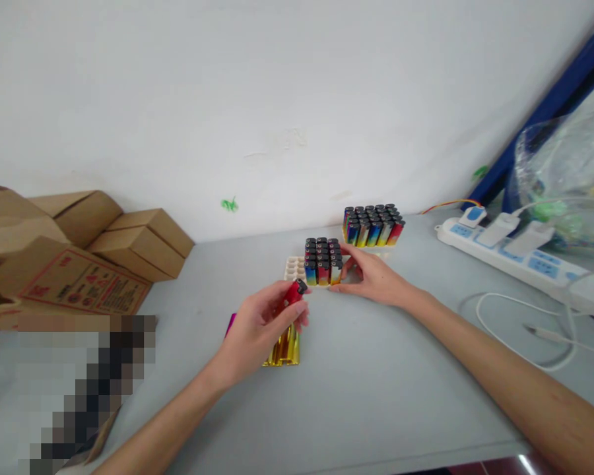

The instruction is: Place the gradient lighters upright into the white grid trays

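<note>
My left hand (pixel 257 330) pinches a red lighter (pixel 289 295) with a black top, held tilted above the table. Beneath that hand lie shiny gold pieces (pixel 288 346) and a bit of magenta; my fingers partly cover them. My right hand (pixel 369 276) curls around the right side of a white tray (pixel 294 268) with round holes, fingers behind and thumb at the front corner. Upright colourful lighters (pixel 323 262) with black tops fill the tray's right part, while holes show at its left. Further back stands a second block of lighters (pixel 373 225), untouched.
Brown cardboard boxes (pixel 143 241) stand at the left on the grey table (pixel 376 396). At the right are a white power strip (pixel 519 254) with plugs, a looped white cable (pixel 480 310) and a clear plastic bag (pixel 564 158). A white wall (pixel 277 99) bounds the back.
</note>
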{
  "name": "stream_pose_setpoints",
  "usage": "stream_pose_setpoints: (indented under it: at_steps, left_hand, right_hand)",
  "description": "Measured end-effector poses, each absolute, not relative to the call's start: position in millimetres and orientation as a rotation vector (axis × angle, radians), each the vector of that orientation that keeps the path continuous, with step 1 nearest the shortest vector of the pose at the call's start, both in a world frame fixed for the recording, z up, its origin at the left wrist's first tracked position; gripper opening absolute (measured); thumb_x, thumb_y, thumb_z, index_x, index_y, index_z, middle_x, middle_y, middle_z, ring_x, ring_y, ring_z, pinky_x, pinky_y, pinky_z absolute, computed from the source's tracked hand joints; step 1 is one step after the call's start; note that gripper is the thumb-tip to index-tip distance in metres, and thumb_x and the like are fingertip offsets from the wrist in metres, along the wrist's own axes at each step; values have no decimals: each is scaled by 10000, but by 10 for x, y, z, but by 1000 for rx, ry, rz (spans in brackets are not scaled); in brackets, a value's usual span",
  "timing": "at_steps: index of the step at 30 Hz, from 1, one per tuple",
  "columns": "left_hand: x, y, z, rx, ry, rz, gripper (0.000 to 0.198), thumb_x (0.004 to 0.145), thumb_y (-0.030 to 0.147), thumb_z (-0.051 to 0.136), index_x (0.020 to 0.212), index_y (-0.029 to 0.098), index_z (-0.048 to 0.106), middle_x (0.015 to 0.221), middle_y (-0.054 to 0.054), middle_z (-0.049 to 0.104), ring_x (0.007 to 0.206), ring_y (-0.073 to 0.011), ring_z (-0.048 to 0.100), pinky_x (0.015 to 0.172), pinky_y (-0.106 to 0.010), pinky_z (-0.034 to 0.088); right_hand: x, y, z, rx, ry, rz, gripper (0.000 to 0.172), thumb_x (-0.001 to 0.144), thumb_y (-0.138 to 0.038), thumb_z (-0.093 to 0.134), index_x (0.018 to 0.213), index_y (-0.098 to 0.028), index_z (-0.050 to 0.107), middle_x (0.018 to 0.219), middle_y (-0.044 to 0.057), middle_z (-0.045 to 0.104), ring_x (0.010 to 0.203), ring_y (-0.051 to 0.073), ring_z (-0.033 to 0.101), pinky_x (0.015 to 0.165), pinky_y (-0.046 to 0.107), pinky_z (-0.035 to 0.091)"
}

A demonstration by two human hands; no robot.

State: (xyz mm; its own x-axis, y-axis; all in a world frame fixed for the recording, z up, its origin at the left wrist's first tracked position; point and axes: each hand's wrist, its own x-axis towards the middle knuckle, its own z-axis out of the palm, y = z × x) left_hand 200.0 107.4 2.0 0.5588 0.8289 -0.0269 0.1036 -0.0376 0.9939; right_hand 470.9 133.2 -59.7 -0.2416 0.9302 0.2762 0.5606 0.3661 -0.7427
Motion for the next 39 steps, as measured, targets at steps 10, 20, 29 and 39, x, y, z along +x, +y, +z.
stream_pose_setpoints:
  at_steps: [10,20,29,39]
  left_hand:
    - [1896,1076,-12,1739,1000,667,424,996,582,527,824,195,504,671,58,374,587,-96,373,520,-225,312]
    - [1889,1071,18,1839,1107,742,469,989,508,497,650,209,370,600,69,273,536,-86,280,492,-238,235]
    - [1920,1045,45,1883,1183,711,375,975,385,453,655,219,354,592,72,287,535,-95,302,507,-246,259]
    - [1900,1065,9,1933,1188,679,437,1008,472,464,671,216,352,609,68,284,556,-102,301,519,-251,258]
  right_hand:
    - [4733,1328,-582,-1344,-1929,701,800,804,-453,819,1465,-169,469,1082,106,720,782,228,686,710,377,593]
    - [4744,1327,-594,-1344,-1919,788,825,819,-462,802,1493,-158,435,970,69,735,779,241,690,726,387,579]
    - [4749,1331,-619,-1330,-1932,757,852,813,-469,802,1511,-161,422,1040,93,742,801,246,693,745,392,577]
    - [4744,1334,-627,-1320,-1928,740,813,816,-477,801,1480,-169,447,960,73,735,769,244,691,735,402,587]
